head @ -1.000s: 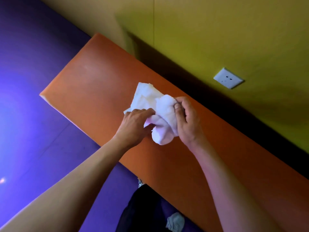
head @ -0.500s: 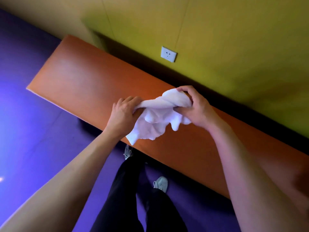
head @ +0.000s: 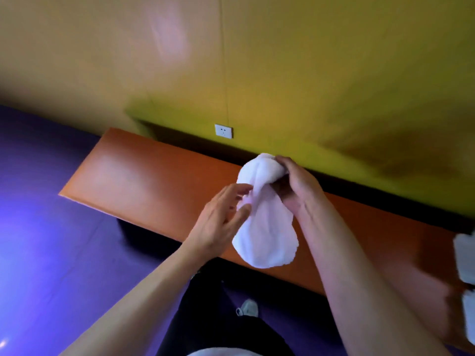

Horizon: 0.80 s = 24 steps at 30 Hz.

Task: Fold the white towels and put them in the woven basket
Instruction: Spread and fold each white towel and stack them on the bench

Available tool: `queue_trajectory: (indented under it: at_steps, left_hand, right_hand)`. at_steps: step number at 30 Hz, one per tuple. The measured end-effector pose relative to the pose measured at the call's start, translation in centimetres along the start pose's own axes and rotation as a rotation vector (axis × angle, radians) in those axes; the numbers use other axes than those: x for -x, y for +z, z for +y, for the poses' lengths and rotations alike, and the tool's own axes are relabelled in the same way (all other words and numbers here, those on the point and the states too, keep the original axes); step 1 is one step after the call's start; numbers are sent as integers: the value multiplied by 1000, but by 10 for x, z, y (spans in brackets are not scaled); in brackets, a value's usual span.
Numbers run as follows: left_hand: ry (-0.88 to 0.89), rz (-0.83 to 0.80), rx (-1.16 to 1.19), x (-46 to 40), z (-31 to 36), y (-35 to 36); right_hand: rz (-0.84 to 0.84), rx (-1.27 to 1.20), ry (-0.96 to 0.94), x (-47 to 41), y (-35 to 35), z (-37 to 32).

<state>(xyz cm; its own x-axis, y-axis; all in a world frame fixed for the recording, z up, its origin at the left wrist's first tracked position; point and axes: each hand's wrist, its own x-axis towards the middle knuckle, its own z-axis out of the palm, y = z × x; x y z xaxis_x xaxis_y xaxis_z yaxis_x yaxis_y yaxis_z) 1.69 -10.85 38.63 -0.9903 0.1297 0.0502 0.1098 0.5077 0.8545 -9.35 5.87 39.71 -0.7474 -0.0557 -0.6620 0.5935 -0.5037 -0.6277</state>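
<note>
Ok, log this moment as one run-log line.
step: folding | white towel: lifted above orange table | right hand: grips towel top | left hand: open, fingers touching towel | basket: unseen

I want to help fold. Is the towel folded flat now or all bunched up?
Bunched up. The towel hangs in a rumpled lump from the right hand, lifted off the table. The left hand touches its side with straight fingers.

Towel (head: 264,227) above table (head: 144,181); socket (head: 223,131) behind.

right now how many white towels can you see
3: one towel held up over the orange table in the right hand, two more blurred at the table's right edge. Others may lie out of frame.
</note>
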Motion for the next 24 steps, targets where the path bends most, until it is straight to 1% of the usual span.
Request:
queue_trajectory:
  at_steps: [1, 2, 3, 4, 7, 8, 9, 10, 13, 16, 17, 18, 19, 20, 22, 23, 24]
  left_hand:
    - [-1, -45, -23, 5, 6, 8]
    - [6, -58, -69, 7, 9, 15]
    - [-22, -44, -76, 6, 10, 21]
    - [-107, -27, -2, 2, 10, 26]
    - [-509, 6, 508, -22, 16, 28]
    - [-608, 9, 638, -30, 17, 26]
    - [-665, -1, 705, -38, 17, 23]
    - [-670, -20, 696, -42, 19, 20]
    - [-624, -107, 519, -52, 20, 18]
    - [-645, -282, 539, -55, 30, 24]
    - [-635, -285, 576, -57, 31, 26]
    - [-608, -250, 595, -58, 36, 26]
    - [-570, -219, 567, -58, 40, 26]
    - [-516, -241, 519, -59, 43, 26]
    - [-432, -361, 391, -58, 45, 28]
    - [-418, -396, 328, -56, 45, 30]
    - [-415, -392, 279, -57, 45, 31]
  right_hand:
    - [27, -44, -14, 10, -1, -6]
    - [46, -104, -27, 20, -3, -12]
    - [49, -159, -41, 29, -6, -18]
    - [45, -187, -56, 37, -10, -24]
    - [14, -204, -88, 61, -21, -38]
    - [16, -206, -85, 68, -25, -42]
    - [14, -200, -82, 75, -28, -46]
    - [12, -175, -82, 81, -32, -48]
    - [-36, -94, -101, 98, -41, -48]
    - [-102, -63, -114, 107, -47, -40]
    - [-108, -72, -113, 110, -48, -38]
    - [-105, -79, -118, 111, -52, -35]
    - [-104, -92, -125, 112, -55, -32]
    - [-95, -102, -135, 112, -60, -29]
    - [-86, -104, -135, 113, -67, -23]
    - [-83, -101, -136, 114, -71, -20]
    - [-69, -98, -144, 114, -74, -16]
